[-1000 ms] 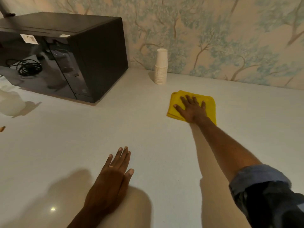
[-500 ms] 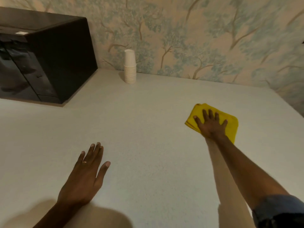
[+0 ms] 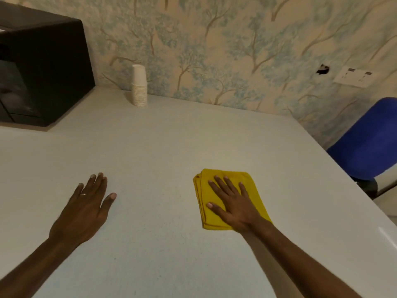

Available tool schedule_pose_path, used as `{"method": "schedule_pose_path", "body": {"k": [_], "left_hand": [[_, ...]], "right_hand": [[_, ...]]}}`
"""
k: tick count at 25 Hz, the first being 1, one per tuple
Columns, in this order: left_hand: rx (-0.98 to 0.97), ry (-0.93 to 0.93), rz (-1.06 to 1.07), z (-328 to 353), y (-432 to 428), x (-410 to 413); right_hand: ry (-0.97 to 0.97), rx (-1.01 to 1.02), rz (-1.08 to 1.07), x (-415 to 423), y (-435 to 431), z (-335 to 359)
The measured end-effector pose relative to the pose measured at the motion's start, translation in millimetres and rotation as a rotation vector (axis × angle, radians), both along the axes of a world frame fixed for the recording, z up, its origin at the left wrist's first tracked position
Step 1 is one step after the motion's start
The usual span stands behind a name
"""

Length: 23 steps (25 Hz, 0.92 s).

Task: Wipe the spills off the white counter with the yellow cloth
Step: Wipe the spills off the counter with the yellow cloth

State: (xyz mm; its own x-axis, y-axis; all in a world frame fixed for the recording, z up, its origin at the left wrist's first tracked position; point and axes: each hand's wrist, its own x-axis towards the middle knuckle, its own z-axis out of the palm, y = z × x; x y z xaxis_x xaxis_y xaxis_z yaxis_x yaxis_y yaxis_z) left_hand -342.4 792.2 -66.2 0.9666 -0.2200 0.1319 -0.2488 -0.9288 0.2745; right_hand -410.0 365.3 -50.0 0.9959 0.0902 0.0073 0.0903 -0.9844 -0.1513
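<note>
I see my right hand [image 3: 234, 203] lying flat on the yellow cloth [image 3: 253, 190], fingers spread and straight, so the grip is open and only presses down; it clasps nothing. The cloth is folded into a thick square and lies on the white tabletop [image 3: 163, 147], in the right half, nearer to the right edge than to the back edge, but touching neither. My left hand [image 3: 86, 207] is also flat on the tabletop, palm down, grip open and empty, well apart from the cloth, with a ring on one finger.

Between the two hands the surface is bare, and also from the cloth to the back edge. At the back edge, against the wall, stands a stack of white paper cups [image 3: 139, 86]. A black microwave [image 3: 43, 67] takes the back left corner. Beyond the right edge there is a blue chair [image 3: 365, 138], close to the tabletop. I cannot make out any spills on the surface.
</note>
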Motion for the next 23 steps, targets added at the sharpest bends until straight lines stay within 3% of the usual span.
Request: {"method": "schedule_pose_path", "body": {"k": [4, 9, 13, 15, 17, 20, 23], "left_hand": [[0.001, -0.004, -0.017, -4, 2, 0], [-0.009, 0.011, -0.019, -10, 6, 7], [-0.022, 0.018, -0.012, -11, 5, 12], [-0.028, -0.018, -0.056, -6, -9, 14], [-0.093, -0.027, -0.151, 4, -47, 15], [-0.325, 0.102, -0.269, 22, -140, 21], [-0.372, 0.212, -0.416, 39, -231, 34]], "right_hand": [[0.001, -0.003, -0.144, -23, -4, 2], [0.124, 0.064, -0.083, -17, -13, 24], [0.009, 0.208, -0.162, 6, -59, 59], [0.054, 0.175, -0.167, 16, -85, 68], [0.151, 0.099, -0.115, 24, -101, 69], [0.219, 0.015, -0.034, 36, -111, 65], [0.264, -0.035, 0.021, 54, -112, 64]]}}
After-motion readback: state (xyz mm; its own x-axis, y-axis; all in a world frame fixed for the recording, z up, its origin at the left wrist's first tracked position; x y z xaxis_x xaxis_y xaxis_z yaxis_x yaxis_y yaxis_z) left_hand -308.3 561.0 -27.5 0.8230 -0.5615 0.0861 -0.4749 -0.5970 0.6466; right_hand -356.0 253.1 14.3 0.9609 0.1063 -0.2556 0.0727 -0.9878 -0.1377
